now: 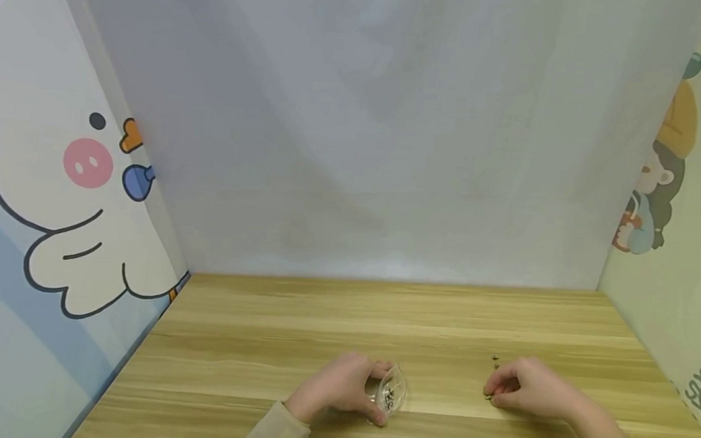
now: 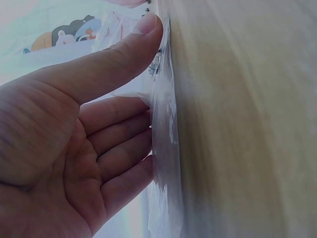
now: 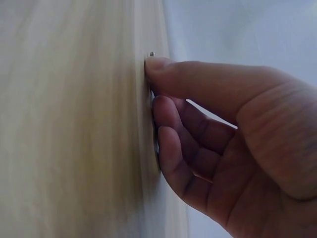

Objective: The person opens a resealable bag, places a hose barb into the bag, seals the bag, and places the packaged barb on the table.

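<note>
- Head view: my left hand [image 1: 345, 385] grips the bag [image 1: 400, 380], a clear one on the table [image 1: 258, 321], thumb to its near edge and fingers to its far edge, with the mouth spread between them. Some bits [image 1: 389, 399], small and metallic, lie inside.
- Right of the bag and well apart from it, my right hand [image 1: 530, 388] bends its fingertips down to the table, at a few more bits; two others lie just beyond. Whether I have one pinched, I cannot tell.
- Left wrist view: my thumb crosses the bag, and my other fingertips meet its film, which is creased and thin.
- Right wrist view: one bit shows just past my thumb tip; the rest of the pinch is hidden.
- Handling, bag: I judge it light, limp and rather slippery. It should be held by the rim on both sides, gently, since a hard squeeze would fold the mouth shut.
- Handling, bits: I judge them hard, nearly weightless and quick to roll. Each is best taken across its sides, between the pads of thumb and forefinger, low against the table.
</note>
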`<state>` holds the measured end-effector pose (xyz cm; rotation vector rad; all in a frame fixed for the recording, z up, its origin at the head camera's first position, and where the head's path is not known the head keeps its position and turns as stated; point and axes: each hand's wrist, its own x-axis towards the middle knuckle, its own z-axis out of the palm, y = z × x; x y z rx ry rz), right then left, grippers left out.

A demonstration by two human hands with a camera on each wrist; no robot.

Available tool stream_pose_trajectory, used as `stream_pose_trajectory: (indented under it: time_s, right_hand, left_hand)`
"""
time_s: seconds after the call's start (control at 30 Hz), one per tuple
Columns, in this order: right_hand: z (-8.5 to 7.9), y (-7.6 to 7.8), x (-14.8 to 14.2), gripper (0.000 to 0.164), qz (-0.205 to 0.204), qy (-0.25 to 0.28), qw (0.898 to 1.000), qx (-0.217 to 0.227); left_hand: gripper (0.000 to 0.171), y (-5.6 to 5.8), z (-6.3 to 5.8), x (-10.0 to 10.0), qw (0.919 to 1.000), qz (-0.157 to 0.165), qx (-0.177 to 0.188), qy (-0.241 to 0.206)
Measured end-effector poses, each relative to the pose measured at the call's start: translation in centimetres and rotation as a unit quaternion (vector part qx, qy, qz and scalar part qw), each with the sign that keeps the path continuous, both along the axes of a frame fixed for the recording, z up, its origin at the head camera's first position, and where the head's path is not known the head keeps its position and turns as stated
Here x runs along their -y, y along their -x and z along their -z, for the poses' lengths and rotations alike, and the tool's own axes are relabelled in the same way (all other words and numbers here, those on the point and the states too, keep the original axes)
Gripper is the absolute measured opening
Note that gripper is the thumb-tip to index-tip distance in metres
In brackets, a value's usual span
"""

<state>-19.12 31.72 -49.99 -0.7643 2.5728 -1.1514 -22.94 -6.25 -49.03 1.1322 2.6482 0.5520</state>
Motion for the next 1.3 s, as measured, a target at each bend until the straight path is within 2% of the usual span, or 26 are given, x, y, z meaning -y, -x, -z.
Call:
stream_pose_trajectory:
  time_s: [0.37,1.3]
  right_hand:
    - [0.25,-0.01,0.1,0.005,0.01,-0.005,1.0,-0.002]
    - [0.15,-0.24,-0.01,0.005,0.006,-0.005,1.0,-0.002]
  left_hand:
    - [0.081,-0.13,-0.01,0.02,1.0,0.004,-0.002,0.001]
    - [0.077,0.0,-0.05,-0.11,0.9999,0.009,-0.006,0.001]
